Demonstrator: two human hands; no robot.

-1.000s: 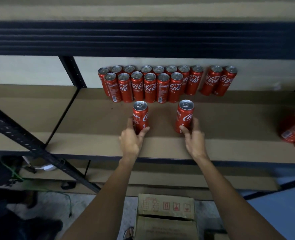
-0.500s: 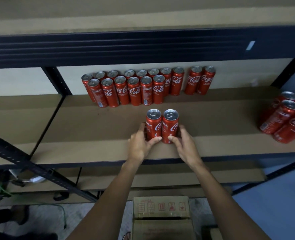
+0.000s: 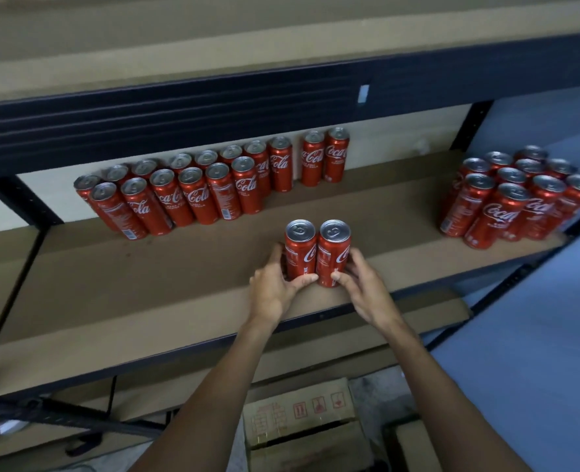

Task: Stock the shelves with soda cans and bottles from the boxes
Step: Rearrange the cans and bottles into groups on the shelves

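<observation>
**A:** As you look along the shelf [image 3: 128, 284], what stands at its left?

**B:** A double row of red cans [image 3: 193, 192] stands at the back, well apart from your hands.

**A:** And in the middle?

**B:** Your left hand [image 3: 273, 289] curls round the left can [image 3: 299, 255], thumb across its front. That can stands upright near the shelf's front edge. It touches the right can [image 3: 333, 255], which your right hand [image 3: 365, 289] grips the same way.

**A:** Further right?

**B:** A cluster of cans [image 3: 520, 195] stands at the shelf's right end, well apart from your right hand. Below your arms sits a cardboard box [image 3: 302, 413].
</observation>
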